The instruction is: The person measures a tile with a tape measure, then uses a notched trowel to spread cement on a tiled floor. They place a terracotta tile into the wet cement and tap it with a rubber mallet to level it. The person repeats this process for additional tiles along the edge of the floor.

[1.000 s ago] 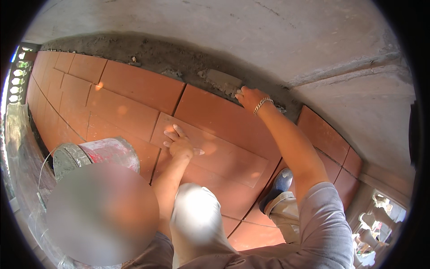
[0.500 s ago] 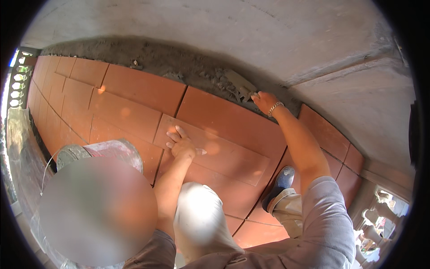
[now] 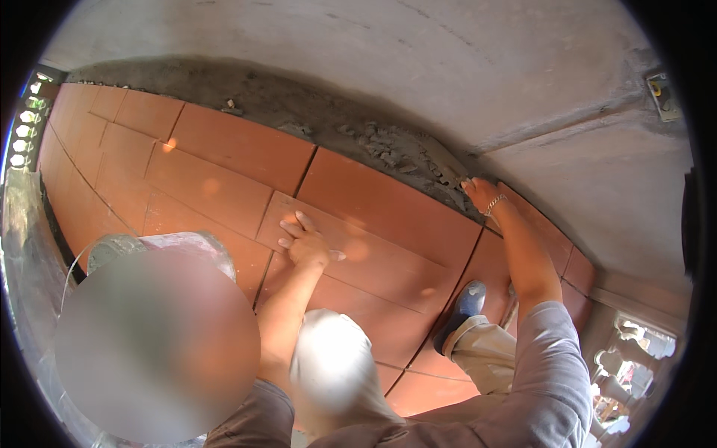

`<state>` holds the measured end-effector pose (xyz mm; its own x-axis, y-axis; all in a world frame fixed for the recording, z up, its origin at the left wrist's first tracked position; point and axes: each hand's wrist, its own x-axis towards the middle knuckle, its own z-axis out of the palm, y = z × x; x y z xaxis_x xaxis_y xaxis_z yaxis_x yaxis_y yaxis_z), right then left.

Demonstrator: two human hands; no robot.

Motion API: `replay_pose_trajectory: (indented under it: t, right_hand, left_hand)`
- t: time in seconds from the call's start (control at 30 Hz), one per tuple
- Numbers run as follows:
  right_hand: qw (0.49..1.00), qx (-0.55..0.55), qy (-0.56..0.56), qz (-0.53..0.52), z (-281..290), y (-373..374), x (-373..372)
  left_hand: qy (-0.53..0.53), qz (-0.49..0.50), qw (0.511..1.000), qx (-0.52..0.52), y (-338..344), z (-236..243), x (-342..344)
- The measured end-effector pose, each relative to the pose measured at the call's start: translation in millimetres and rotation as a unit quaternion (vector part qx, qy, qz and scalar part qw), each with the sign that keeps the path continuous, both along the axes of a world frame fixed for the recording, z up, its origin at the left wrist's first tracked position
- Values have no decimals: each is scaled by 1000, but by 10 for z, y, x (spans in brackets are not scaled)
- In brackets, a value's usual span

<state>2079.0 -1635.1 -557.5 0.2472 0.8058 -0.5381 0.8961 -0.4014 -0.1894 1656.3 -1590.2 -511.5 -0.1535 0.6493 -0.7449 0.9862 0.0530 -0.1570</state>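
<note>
My left hand (image 3: 305,243) lies with spread fingers on a thin, loose-looking terracotta tile piece (image 3: 381,263), which rests on the laid red-brown tiles (image 3: 388,190). My right hand (image 3: 482,196), with a chain bracelet at the wrist, is closed at the far right end of a strip of wet grey mortar (image 3: 385,149) along the wall. It grips a trowel (image 3: 444,163), whose mortar-smeared blade points left into the strip; the handle is hidden in my fingers. The mortar under the blade is rough and lumpy.
A grey plastered wall (image 3: 418,67) rises behind the mortar, with a recessed box (image 3: 663,97) at right. A bucket (image 3: 198,243) stands at lower left, mostly behind a blurred round patch. My shod foot (image 3: 467,302) is on the tiles. Balusters (image 3: 631,366) show at lower right.
My right hand has moved right along the wall with the trowel, leaving a ridge of lumpy mortar exposed. The left hand stays on the tile piece. The view has shifted slightly.
</note>
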Motion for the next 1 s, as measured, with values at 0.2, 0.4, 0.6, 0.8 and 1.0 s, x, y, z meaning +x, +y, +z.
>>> replay_pose_trajectory:
  t: [0.2, 0.4, 0.6, 0.8, 1.0]
  right_hand:
    - [992, 39, -119, -24, 515, -271, -279]
    - [991, 63, -121, 6, 218, -329, -377]
    - [991, 68, -108, 33, 33, -286, -343]
    - [996, -2, -87, 5, 136, -342, -332]
    - [996, 18, -87, -1, 66, -405, -250]
  left_hand:
    - [-5, 14, 1000, -15, 19, -31, -4]
    - [8, -37, 999, -11, 19, -123, 1]
    - [40, -64, 997, 24, -16, -226, -12]
    - [41, -37, 998, 7, -1, -228, 2]
    - [21, -29, 999, 20, -15, -211, 0]
